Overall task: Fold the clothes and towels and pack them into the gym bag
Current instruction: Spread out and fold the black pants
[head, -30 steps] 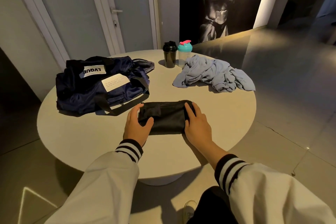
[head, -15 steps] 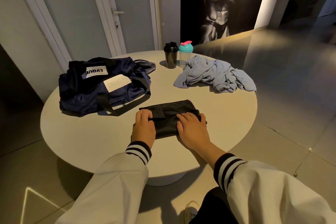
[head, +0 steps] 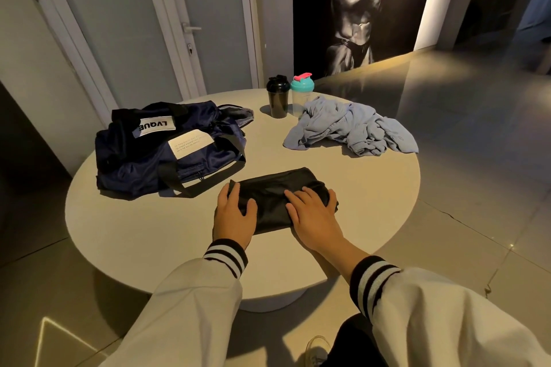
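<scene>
- Pressing on the folded black garment (head: pixel 274 188), both hands lie flat. The left hand (head: pixel 234 217) covers its left end, and the right hand (head: pixel 313 214) is spread over its right half. The fingers (head: pixel 298 197) are straight or loosely bent and press without gripping.
- The garment sits on the near part of the tabletop (head: pixel 149 232), just beside the bag (head: pixel 143 164) and well apart from the blue heap (head: pixel 351 131).
- The cloth looks thin and slick, so the fold may spring open once the pressure comes off. Lifting from one end only would probably let the layers slide apart.
- Scooping it up calls for fingers beneath both ends. A pinch on the top layer alone would likely peel it off and undo the fold.
- A bag strap lies on the tabletop close to the garment's left end. A hand or the bundle could snag it on the way across and drag the bag.
- I cannot tell whether the bag's mouth is open. Pushing the bundle against a shut or sagging opening would crumple it.
- The blue heap is unfolded and one edge reaches the rim, so a careless tug could send it to the floor.
- Two shakers (head: pixel 278 98) stand at the heap's far side. Pulling the cloth sharply could tip them.
</scene>
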Available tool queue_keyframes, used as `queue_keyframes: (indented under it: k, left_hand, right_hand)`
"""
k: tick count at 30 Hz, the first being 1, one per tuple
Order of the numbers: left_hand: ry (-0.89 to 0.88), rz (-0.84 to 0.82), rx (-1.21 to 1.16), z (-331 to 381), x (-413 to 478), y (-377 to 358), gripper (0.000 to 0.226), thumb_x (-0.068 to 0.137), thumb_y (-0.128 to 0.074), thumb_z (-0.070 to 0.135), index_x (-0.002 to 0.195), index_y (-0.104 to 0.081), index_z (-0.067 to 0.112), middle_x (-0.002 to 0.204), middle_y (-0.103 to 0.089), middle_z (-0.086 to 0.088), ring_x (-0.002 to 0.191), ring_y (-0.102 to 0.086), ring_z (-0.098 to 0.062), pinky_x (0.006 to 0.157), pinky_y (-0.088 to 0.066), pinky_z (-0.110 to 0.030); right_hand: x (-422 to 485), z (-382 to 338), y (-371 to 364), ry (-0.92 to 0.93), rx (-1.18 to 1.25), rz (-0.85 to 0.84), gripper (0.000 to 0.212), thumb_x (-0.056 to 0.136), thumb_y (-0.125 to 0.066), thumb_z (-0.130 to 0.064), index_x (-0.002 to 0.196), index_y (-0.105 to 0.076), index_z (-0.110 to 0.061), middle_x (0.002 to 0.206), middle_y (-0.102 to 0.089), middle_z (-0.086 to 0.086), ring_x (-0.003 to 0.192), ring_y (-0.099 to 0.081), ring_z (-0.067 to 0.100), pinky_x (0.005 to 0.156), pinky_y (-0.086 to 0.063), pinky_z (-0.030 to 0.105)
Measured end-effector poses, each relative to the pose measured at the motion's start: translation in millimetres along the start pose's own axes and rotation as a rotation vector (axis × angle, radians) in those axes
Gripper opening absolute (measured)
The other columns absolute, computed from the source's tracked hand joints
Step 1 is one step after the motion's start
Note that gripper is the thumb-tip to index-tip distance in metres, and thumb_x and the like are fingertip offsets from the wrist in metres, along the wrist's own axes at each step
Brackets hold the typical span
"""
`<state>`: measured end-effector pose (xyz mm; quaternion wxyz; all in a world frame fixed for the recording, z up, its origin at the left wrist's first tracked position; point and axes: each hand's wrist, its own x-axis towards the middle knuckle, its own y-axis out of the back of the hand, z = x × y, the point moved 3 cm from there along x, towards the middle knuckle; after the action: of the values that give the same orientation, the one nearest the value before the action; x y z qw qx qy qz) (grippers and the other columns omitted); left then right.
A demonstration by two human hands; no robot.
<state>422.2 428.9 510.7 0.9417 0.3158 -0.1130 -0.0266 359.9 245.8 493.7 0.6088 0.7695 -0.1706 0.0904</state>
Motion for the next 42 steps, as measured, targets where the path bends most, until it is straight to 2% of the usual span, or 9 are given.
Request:
queue_keyframes:
  k: [3, 7, 12, 17, 23, 30, 34, 39, 42]
  left_hand:
    - [-0.141, -0.047, -0.003, 4.7, -8.3, -1.5, 0.049, 0.099, -0.058, 0.029, 0.146, -0.044, 0.030, 0.163, -0.021, 0.005, 0.145, -0.031, -0.020, 0.108, -0.036, -0.031]
    - [-0.134, -0.058, -0.102, 6.0, -17.1, -11.4, 0.034, 0.102, -0.053, 0.021, 0.133, -0.055, 0.035, 0.161, -0.026, 0.009, 0.143, -0.036, -0.018, 0.110, -0.043, -0.038]
    - [-0.076, 0.047, -0.176, 6.5, -21.1, -9.5, 0.026, 0.102, -0.053, 0.025, 0.123, -0.061, 0.036, 0.158, -0.028, 0.013, 0.112, -0.052, 0.003, 0.099, -0.052, -0.035]
    - [-0.021, -0.063, 0.112, 1.3, -9.6, -20.5, 0.032, 0.101, -0.048, 0.039, 0.133, -0.054, 0.042, 0.164, -0.017, 0.004, 0.152, -0.012, -0.023, 0.122, -0.021, -0.049]
    - [-0.038, -0.054, 0.220, 2.6, -8.1, -22.0, 0.038, 0.103, -0.041, 0.037, 0.138, -0.052, 0.033, 0.155, -0.036, -0.001, 0.138, -0.034, -0.024, 0.116, -0.032, -0.045]
    - [-0.164, -0.031, 0.095, 4.1, -30.1, -14.4, 0.034, 0.103, -0.047, 0.027, 0.132, -0.061, 0.018, 0.137, -0.058, 0.000, 0.120, -0.056, -0.022, 0.106, -0.044, -0.033]
    - [-0.381, -0.080, 0.067, 15.1, -53.3, -9.1, 0.029, 0.101, -0.050, 0.017, 0.124, -0.067, 0.022, 0.130, -0.060, 0.008, 0.115, -0.054, -0.005, 0.101, -0.044, -0.020]
    - [-0.199, -0.132, 0.235, 5.1, -44.0, -10.9, 0.041, 0.102, -0.047, 0.042, 0.143, -0.048, 0.036, 0.158, -0.033, 0.001, 0.143, -0.027, -0.020, 0.116, -0.034, -0.043]
    - [-0.199, -0.205, 0.263, 6.1, -45.2, -15.6, 0.040, 0.105, -0.041, 0.039, 0.144, -0.050, 0.034, 0.155, -0.039, -0.004, 0.139, -0.034, -0.023, 0.115, -0.034, -0.040]
  right_hand:
    - [1.3, 4.1, -0.2, -0.062, -0.001, 0.082, 0.050, 0.106, -0.019, -0.043, 0.146, -0.046, -0.030, 0.146, -0.048, 0.003, 0.143, -0.034, 0.027, 0.113, -0.002, 0.057]
    - [-4.4, -3.6, 12.4, -0.007, -0.002, 0.143, 0.045, 0.103, -0.027, -0.050, 0.133, -0.055, -0.030, 0.120, -0.050, 0.000, 0.114, -0.046, 0.024, 0.104, -0.026, 0.049]
    - [-1.0, -0.7, 5.5, -0.017, 0.049, 0.036, 0.046, 0.105, -0.025, -0.045, 0.141, -0.051, -0.032, 0.128, -0.054, -0.006, 0.127, -0.043, 0.017, 0.111, -0.020, 0.050]
    - [1.3, -0.6, 2.8, 0.020, 0.144, -0.012, 0.046, 0.107, -0.026, -0.042, 0.146, -0.046, -0.031, 0.151, -0.047, -0.008, 0.146, -0.029, 0.013, 0.117, -0.014, 0.047]
    - [-21.9, -12.8, 19.1, 0.135, 0.227, 0.117, 0.043, 0.102, -0.036, -0.052, 0.132, -0.059, -0.031, 0.119, -0.049, -0.007, 0.119, -0.040, 0.015, 0.103, -0.029, 0.036]
    - [-29.9, -3.8, 4.5, -0.009, 0.139, 0.028, 0.040, 0.107, -0.037, -0.033, 0.144, -0.051, -0.026, 0.151, -0.043, 0.001, 0.148, -0.024, 0.026, 0.112, -0.021, 0.051]
    - [-32.5, 1.2, 10.8, -0.062, 0.314, 0.074, 0.040, 0.105, -0.041, -0.036, 0.136, -0.060, -0.019, 0.144, -0.049, 0.005, 0.135, -0.043, 0.027, 0.110, -0.038, 0.045]
    - [-36.9, -3.3, 7.1, 0.045, 0.353, -0.071, 0.040, 0.106, -0.041, -0.035, 0.143, -0.055, -0.024, 0.154, -0.040, 0.000, 0.151, -0.018, 0.021, 0.122, -0.018, 0.034]
    - [-38.6, -4.0, 10.0, 0.050, 0.380, -0.107, 0.042, 0.107, -0.039, -0.034, 0.146, -0.050, -0.024, 0.158, -0.035, 0.001, 0.153, -0.011, 0.020, 0.123, -0.014, 0.035]
